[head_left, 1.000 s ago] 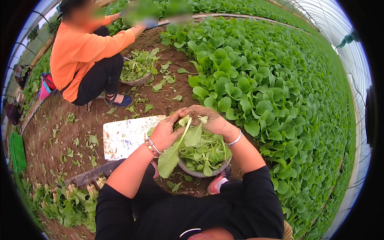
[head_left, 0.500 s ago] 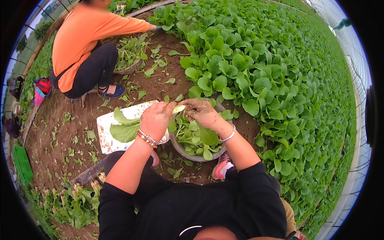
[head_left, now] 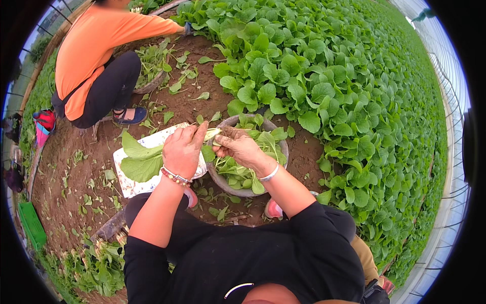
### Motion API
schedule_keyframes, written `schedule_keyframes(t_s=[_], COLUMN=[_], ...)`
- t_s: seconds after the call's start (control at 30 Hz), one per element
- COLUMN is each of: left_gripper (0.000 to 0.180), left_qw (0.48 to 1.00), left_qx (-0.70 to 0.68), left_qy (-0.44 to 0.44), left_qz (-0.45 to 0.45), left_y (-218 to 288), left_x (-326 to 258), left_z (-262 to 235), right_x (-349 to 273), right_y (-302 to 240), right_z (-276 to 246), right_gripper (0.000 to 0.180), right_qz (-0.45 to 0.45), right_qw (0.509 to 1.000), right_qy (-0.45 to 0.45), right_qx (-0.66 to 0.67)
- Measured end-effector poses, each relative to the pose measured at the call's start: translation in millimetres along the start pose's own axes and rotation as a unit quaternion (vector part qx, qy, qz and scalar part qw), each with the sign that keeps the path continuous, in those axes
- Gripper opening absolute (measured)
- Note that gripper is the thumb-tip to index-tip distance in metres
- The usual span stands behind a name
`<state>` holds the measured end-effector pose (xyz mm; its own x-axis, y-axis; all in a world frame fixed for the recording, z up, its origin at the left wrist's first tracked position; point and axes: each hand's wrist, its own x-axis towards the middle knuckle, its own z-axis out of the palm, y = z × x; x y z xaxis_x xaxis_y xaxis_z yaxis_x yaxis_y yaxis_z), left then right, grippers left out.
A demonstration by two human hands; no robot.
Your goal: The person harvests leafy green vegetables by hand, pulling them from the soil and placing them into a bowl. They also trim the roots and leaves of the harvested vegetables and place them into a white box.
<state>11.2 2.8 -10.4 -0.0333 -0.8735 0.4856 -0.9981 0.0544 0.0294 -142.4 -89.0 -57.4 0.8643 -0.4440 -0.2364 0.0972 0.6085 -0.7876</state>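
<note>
My left hand [head_left: 183, 153] is wrapped round the stalks of a leafy green vegetable plant [head_left: 140, 167]. Its broad leaves stick out to the left, over a white, soil-smeared board [head_left: 126, 188]. The pale base points right, where my right hand [head_left: 240, 147] pinches beside the dark, soil-covered roots. What exactly those fingers pinch is partly hidden. Directly below my right hand is a round grey basin [head_left: 221, 183] with loose green leaves [head_left: 238, 171] in it.
Dense rows of leafy greens [head_left: 324, 91] fill the right side. A person in an orange top [head_left: 88, 55] squats at far left, by another basin [head_left: 150, 83] of leaves. A green crate [head_left: 32, 225] stands at left. Bundled vegetables [head_left: 98, 261] lie at lower left.
The view has shifted slightly, so the basin and board appear a little further left. Both hands keep hold near the plant's base, my right hand now pinching closer beneath the roots.
</note>
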Motion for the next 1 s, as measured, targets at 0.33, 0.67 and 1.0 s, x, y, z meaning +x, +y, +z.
schedule_keyframes(t_s=[0.33, 0.67, 1.0], left_gripper=[0.027, 0.012, 0.013], left_qw=[0.897, 0.931, 0.934], left_qx=[-0.364, -0.248, -0.213], left_qy=[0.069, -0.067, -0.084], left_qz=[-0.240, -0.260, -0.273], left_y=[6.9, -3.8, -9.7], left_x=[1.8, -1.1, 6.0], left_z=[-50.7, -51.8, -50.1], right_x=[41.1, 208.9, 202.4], right_y=[41.7, 104.8, 31.7], right_z=[-123.0, -127.1, -349.8], right_gripper=[0.019, 0.019, 0.028], right_qz=[-0.037, -0.154, 0.063], right_qw=[0.637, 0.784, 0.867], right_qy=[0.107, 0.009, 0.300], right_qx=[-0.762, -0.601, -0.393])
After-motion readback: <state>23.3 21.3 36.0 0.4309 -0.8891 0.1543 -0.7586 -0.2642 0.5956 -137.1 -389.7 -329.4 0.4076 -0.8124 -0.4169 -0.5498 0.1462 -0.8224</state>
